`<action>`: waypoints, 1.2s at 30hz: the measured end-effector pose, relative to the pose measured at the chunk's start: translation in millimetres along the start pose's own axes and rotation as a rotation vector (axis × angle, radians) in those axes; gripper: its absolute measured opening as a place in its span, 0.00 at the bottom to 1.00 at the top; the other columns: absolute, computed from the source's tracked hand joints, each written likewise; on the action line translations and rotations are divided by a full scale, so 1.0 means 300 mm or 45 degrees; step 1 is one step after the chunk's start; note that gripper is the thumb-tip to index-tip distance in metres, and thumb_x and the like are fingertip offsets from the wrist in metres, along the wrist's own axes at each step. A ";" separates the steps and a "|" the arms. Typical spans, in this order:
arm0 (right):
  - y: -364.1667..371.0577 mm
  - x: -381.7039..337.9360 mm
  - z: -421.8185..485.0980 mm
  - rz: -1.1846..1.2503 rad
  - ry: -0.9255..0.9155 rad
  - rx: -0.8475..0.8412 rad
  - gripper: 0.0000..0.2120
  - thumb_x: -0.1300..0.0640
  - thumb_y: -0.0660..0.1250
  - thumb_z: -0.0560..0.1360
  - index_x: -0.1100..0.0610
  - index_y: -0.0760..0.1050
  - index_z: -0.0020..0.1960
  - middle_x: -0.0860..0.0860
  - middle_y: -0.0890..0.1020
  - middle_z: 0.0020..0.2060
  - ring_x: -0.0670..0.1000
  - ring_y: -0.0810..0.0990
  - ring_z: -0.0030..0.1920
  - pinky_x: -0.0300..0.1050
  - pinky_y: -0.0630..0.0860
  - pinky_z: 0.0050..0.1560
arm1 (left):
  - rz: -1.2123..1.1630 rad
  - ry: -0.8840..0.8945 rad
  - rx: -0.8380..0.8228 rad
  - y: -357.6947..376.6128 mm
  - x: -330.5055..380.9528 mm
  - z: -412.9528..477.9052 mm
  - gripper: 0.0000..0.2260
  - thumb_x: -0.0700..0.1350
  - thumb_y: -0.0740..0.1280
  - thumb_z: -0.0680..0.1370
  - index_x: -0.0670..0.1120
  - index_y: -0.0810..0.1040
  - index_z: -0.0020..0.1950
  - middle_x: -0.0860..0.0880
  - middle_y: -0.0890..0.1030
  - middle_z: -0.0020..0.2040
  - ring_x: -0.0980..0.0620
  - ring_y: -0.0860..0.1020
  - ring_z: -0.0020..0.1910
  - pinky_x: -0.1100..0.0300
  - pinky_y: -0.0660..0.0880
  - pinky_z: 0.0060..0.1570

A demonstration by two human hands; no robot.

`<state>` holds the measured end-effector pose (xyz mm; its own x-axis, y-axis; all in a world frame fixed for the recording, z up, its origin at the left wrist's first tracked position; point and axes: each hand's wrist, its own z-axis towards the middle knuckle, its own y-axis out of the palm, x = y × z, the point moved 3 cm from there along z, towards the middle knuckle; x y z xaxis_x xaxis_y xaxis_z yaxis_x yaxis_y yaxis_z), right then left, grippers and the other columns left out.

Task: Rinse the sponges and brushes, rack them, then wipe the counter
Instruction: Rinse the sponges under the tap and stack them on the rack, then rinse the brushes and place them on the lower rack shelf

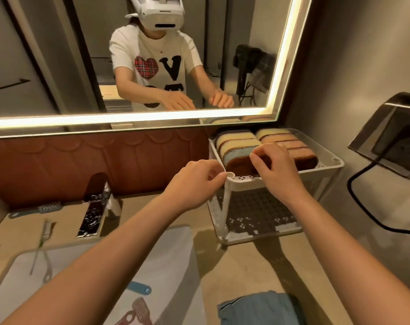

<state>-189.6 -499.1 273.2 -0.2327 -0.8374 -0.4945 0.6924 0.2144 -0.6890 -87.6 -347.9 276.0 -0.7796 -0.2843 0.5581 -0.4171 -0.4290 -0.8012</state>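
Note:
A white two-tier rack (242,184) stands on the counter at the right. Its top shelf carries several sponges on edge in two rows, yellow, blue and orange-brown. My right hand (276,170) grips a dark brown sponge (240,166) at the front of the left row. My left hand (199,181) pinches the rack's front-left corner. The lower shelf (258,212) looks bare. A blue cloth (258,308) lies folded on the counter near me. Several brushes lie at the left, one thin brush (44,235) beside the sink (166,266).
A lit mirror (133,57) fills the wall ahead and reflects a person in a headset. A black faucet (94,207) rises behind the sink. A blue handle (139,287) and a red-brown tool (138,313) lie in the basin. A black cable (363,212) trails across the right counter.

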 end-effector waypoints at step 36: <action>0.842 -0.587 -1.020 -0.266 0.356 -0.900 0.18 0.48 0.60 0.77 0.50 0.70 0.66 0.52 0.74 0.63 0.55 0.69 0.64 0.49 0.62 0.62 | -0.020 -0.779 -0.448 0.103 -0.832 -1.339 0.27 0.59 0.69 0.71 0.54 0.67 0.67 0.55 0.62 0.73 0.54 0.59 0.71 0.60 0.55 0.68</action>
<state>-182.8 -143.7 24.2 -0.5382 -0.7584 -0.3677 0.0384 0.4138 -0.9096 -93.5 54.3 25.4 -0.4127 -0.7555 0.5088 -0.6333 -0.1635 -0.7565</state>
